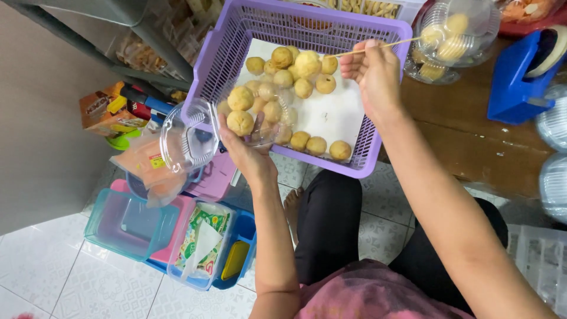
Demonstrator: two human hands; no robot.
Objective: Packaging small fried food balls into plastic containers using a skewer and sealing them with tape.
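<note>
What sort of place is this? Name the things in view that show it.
Probably a small home snack-packing corner: a purple basket of round fried balls, clear plastic tubs already filled on a wooden table, and a tiled floor.

Round balls (307, 142) in basket (236, 35), basket on table (466, 147), open clamshell container (201, 139) at its left, stacked boxes (136, 224) on floor below

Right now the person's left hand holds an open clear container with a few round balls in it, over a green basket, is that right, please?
Not quite: the basket is purple, not green, as the head view shows. The left hand does hold the open clear container with round balls in it.
</note>
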